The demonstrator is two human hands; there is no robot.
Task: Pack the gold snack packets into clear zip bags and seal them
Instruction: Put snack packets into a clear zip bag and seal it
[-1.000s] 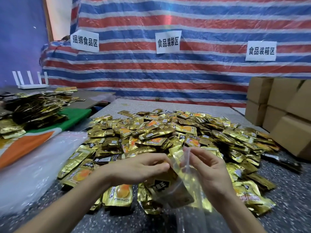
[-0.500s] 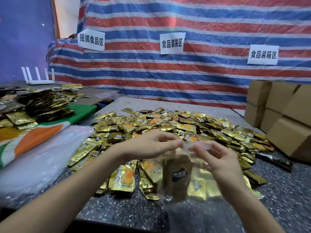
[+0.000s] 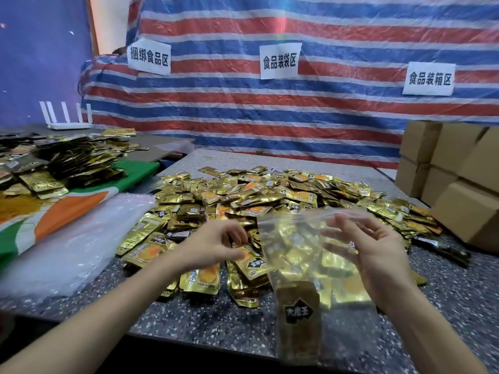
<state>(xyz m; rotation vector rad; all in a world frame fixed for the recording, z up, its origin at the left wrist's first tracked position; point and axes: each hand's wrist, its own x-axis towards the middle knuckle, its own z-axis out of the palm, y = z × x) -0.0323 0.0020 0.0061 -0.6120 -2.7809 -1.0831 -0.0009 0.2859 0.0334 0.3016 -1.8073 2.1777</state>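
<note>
A speckled grey table (image 3: 202, 319) stands before a red, white and blue striped tarp (image 3: 324, 117) that bears 3 white signs (image 3: 280, 60). Brown cardboard boxes (image 3: 459, 201) are stacked at the right, and a sheaf of clear plastic (image 3: 67, 247) lies at the left. 1 heap of gold snack packets (image 3: 270, 190), too many to count, covers the table's middle. The left hand (image 3: 213, 244) curls its grip down and pinches 1 gold packet (image 3: 251, 263) at the heap's near edge. The right hand (image 3: 378, 252) pinches the top of 1 clear zip bag (image 3: 291, 238). The bag hangs above the table with 1 black-labelled packet (image 3: 297, 311) at its bottom.
</note>
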